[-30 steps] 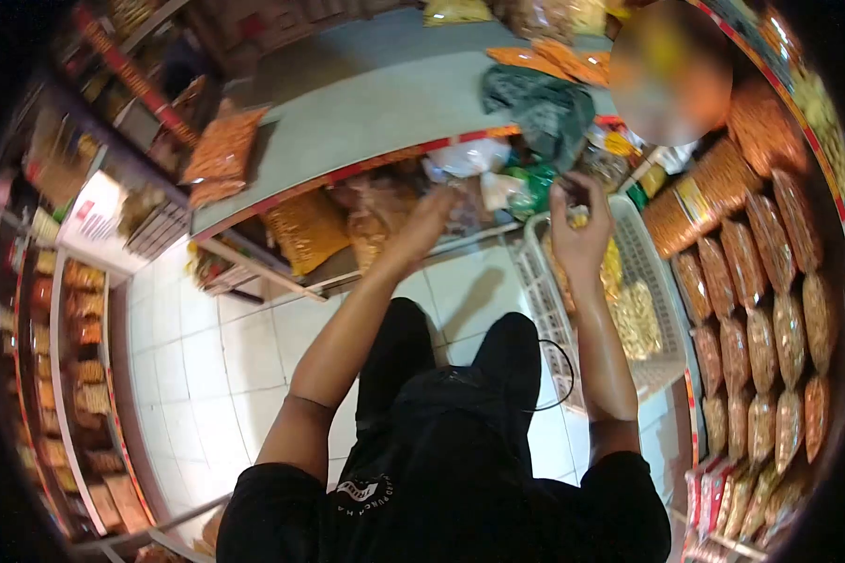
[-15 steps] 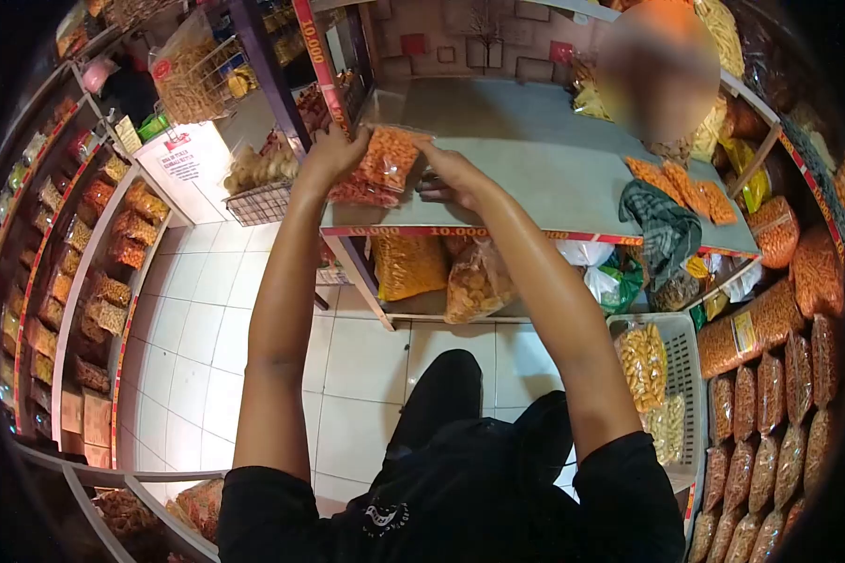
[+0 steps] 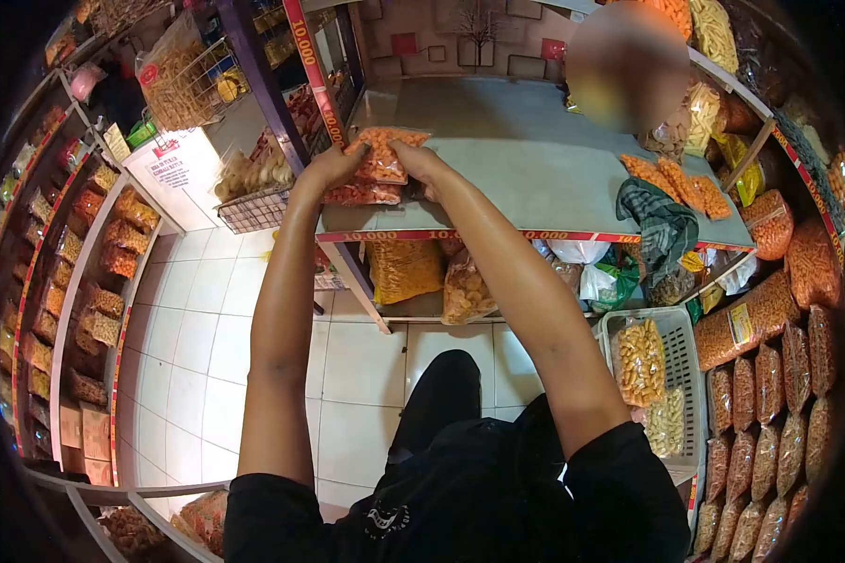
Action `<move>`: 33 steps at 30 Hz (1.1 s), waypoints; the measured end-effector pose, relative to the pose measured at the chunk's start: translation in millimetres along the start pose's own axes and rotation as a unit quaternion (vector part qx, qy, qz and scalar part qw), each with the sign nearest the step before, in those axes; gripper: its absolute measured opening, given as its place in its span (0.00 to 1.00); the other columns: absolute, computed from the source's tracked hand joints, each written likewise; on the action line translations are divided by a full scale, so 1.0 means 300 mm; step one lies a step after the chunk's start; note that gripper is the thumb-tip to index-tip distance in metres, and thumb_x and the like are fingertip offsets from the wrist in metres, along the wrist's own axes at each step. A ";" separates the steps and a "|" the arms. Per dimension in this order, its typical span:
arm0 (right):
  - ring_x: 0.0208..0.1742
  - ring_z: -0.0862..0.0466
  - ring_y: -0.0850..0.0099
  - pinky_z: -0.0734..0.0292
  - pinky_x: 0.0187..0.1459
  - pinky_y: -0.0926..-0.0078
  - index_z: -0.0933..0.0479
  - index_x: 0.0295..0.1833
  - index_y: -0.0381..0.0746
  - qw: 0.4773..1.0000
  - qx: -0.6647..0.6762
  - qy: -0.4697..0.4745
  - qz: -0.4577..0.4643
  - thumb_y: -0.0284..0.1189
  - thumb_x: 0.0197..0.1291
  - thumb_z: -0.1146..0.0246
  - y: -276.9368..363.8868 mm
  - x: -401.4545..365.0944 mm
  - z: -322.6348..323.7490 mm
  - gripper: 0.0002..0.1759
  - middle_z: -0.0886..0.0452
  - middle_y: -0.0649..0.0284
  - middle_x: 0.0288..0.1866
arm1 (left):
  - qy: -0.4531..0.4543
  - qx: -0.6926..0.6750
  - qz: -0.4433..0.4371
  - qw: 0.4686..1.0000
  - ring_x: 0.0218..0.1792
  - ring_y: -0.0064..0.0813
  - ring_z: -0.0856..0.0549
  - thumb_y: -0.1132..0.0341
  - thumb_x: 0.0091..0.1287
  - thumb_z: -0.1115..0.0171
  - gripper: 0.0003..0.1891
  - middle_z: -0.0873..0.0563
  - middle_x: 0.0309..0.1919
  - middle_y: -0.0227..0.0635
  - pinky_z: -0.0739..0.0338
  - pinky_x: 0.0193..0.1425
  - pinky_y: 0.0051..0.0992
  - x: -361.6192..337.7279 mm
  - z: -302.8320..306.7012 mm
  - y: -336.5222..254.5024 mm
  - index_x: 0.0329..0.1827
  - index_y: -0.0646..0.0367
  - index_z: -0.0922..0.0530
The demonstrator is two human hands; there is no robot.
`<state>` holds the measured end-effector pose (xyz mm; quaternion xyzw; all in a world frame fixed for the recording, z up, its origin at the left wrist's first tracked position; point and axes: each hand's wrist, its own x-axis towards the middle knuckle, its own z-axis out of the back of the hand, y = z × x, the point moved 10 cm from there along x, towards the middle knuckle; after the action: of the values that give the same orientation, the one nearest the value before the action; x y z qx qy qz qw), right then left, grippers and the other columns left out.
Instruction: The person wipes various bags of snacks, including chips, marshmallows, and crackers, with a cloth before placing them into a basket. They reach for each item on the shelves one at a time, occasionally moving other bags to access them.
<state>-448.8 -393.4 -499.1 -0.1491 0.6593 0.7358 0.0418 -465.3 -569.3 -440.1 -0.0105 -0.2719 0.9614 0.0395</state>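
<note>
A clear plastic bag of orange snacks (image 3: 382, 155) lies between my hands at the left end of the grey table (image 3: 526, 159). My left hand (image 3: 332, 170) is closed on the bag's left side. On its right side, my right hand (image 3: 417, 163) grips it with the thumb on top; the other fingers are partly hidden. Beneath this bag, another bag of redder snacks (image 3: 364, 194) rests near the table's front edge.
Flat orange packs (image 3: 685, 188) and a dark checked cloth (image 3: 659, 225) lie at the table's right end. Bagged snacks (image 3: 406, 272) fill the shelf below. A grey plastic crate (image 3: 690, 394) stands at right. Shelves of packets (image 3: 103, 310) line the left.
My right hand has moved left and closed onto the orange snack bag. The bag now lies flatter over the redder one, and my left hand has shifted slightly down.
</note>
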 end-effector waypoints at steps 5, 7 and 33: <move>0.76 0.31 0.49 0.33 0.71 0.51 0.40 0.78 0.32 0.996 0.078 0.017 0.038 0.58 0.60 0.39 -0.040 0.066 0.031 0.52 0.38 0.40 0.79 | -0.051 -0.037 -0.040 0.997 0.58 0.52 0.14 0.31 0.65 0.44 0.48 0.16 0.55 0.65 0.20 0.61 0.41 0.000 -0.008 -0.027 0.70 0.70 0.29; 0.66 0.22 0.58 0.28 0.65 0.61 0.33 0.72 0.31 0.991 0.058 -0.090 0.074 0.53 0.62 0.38 -0.001 -0.033 0.112 0.43 0.25 0.47 0.68 | 0.003 -0.100 0.011 0.995 0.53 0.45 0.13 0.32 0.65 0.42 0.45 0.14 0.47 0.57 0.18 0.56 0.40 -0.100 -0.012 -0.098 0.68 0.69 0.28; 0.56 0.19 0.70 0.24 0.60 0.70 0.34 0.70 0.31 0.908 0.151 -0.343 0.187 0.55 0.56 0.26 -0.231 -1.476 1.165 0.49 0.19 0.58 0.57 | 0.145 -0.495 -0.335 0.788 0.51 0.30 0.18 0.57 0.69 0.28 0.26 0.20 0.51 0.45 0.21 0.56 0.30 -0.918 -0.685 -1.363 0.57 0.65 0.32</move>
<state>-66.8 18.5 -413.9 0.2471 0.7230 0.6277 0.1488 -153.6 -137.4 -401.2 -0.0765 -0.6885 0.6085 0.3872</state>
